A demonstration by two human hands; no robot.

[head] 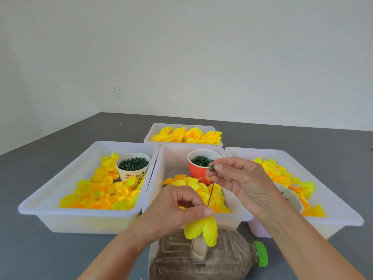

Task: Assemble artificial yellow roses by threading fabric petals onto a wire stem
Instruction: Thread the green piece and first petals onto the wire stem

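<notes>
Left of centre, the left tray (66, 178), a white plastic tub, holds loose yellow petals (101, 193) and a white paper cup (133, 167) filled with dark green plastic pieces. Grey table surface (30, 249) lies bare to the left of and below this tray.

At lower centre, the left hand (173, 211) pinches the wire stem (210, 195) between thumb and forefinger, just above the threaded petals (201, 229). These petals are bright yellow fabric, drooping downward below the fingers, in front of a plastic bottle (201, 259) lying on its side with a green cap (261, 253) at the right. The stem is thin and dark, rising nearly upright from the pinch.

Behind the hands, the centre tray (171, 158) contains more yellow petals and a red paper cup (198, 172) of green rings. The far tray (153, 132), upper centre, holds finished yellow roses (187, 135).

The right hand (242, 182) pinches a small green ring (212, 168) between thumb and fingertip, above the stem's top end and in front of the red cup's rim.

At right, the right tray (333, 201) holds petals and a white bowl (292, 199), partly hidden by the right wrist. Bare table extends beyond the tray's right edge.
</notes>
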